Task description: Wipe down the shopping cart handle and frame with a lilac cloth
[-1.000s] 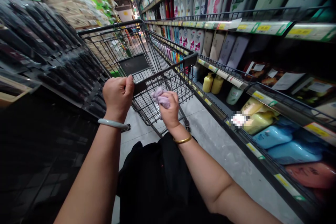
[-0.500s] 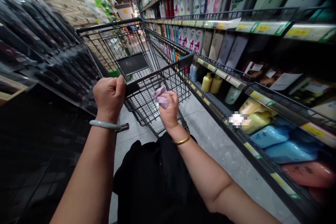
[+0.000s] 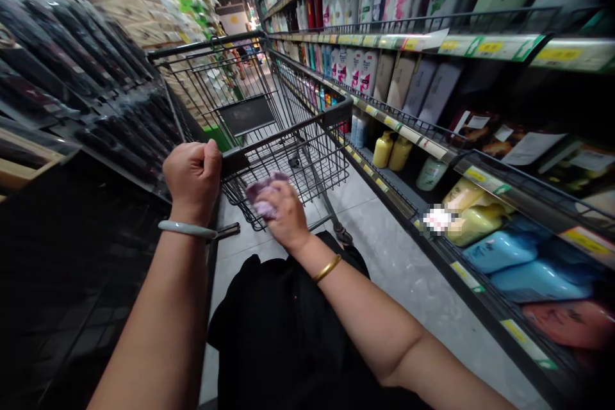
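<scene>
My left hand [image 3: 192, 178] is closed in a fist round the dark handle bar [image 3: 288, 133] of a wire shopping cart [image 3: 269, 109]; a pale bangle sits on that wrist. My right hand [image 3: 286, 213] is closed on a crumpled lilac cloth [image 3: 262, 195], held just below the handle near its left part, in front of the cart's fold-down seat flap. A gold bangle circles the right wrist. The cart basket looks empty apart from a dark panel at its far end.
Shelves on the right carry shampoo and lotion bottles [image 3: 365, 6], yellow bottles [image 3: 391, 150] and blue refill pouches [image 3: 509, 250] behind wire rails. Dark hanging goods [image 3: 96, 96] fill the left rack. A grey tiled aisle floor [image 3: 384, 250] runs ahead.
My right hand with the lilac cloth has moved left and down along the handle. My left hand has slid left on the bar, and the cart has turned slightly.
</scene>
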Tool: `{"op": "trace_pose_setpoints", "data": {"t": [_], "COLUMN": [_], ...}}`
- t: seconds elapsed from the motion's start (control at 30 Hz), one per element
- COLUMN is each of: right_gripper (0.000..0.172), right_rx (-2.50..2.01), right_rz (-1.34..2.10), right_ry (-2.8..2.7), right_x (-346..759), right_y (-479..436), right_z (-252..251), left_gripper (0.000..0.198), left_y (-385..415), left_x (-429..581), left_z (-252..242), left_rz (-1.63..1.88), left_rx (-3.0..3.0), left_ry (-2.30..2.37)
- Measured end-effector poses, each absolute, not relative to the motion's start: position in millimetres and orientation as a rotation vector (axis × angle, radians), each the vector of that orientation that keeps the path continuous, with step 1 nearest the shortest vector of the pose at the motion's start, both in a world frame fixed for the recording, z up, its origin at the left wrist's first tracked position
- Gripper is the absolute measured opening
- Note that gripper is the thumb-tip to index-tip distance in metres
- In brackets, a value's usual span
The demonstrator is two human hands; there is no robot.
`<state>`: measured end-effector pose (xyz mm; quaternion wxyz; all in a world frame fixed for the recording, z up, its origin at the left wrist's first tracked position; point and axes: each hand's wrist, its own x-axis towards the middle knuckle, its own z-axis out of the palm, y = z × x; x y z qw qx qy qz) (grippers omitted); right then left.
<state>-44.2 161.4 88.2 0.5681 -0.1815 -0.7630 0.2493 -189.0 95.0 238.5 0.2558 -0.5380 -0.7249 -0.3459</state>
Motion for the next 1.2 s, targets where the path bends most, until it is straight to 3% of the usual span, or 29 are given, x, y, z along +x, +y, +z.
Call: {"op": "trace_pose_setpoints", "data": {"t": [0.1,0.23,0.33,0.43,0.63,0.83,1.0,1.2], "right_gripper": [0.035,0.022,0.023,0.017,0.019,0.025,0.022,0.021], "right_rx": [-0.355,-0.636,-0.512,-0.361,-0.617,-0.461,-0.637,-0.405], "right_rz": [0.553,0.581,0.573,0.552,0.579,0.587,0.603,0.608], "right_ry": [-1.865,-1.553,-1.7,-1.799,-1.3,-1.616,-1.242,-1.464], "right_x": [-45,-43,-50,-55,-41,-37,-32,-39], "right_y": [161,172,165,163,196,189,204,189], "right_z": [91,92,90,91,92,93,102,124], "left_gripper": [0.055,0.052,0.044,0.04,0.037,0.037,0.038,0.039], "left_y": [86,81,95,116,130,125,123,123], "left_x": [-193,-181,-156,-131,-122,-128,-127,-125], "left_z": [243,255,255,244,224,223,222,222], "left_rz": [-0.904,-0.646,-0.528,-0.502,-0.524,-0.551,-0.556,-0.625], "left_rx": [-1.497,-1.471,-1.388,-1.415,-1.31,-1.279,-1.266,-1.258], "left_ry": [-1.987,-1.984,-1.939,-1.946,-1.899,-1.908,-1.933,-1.953]}}
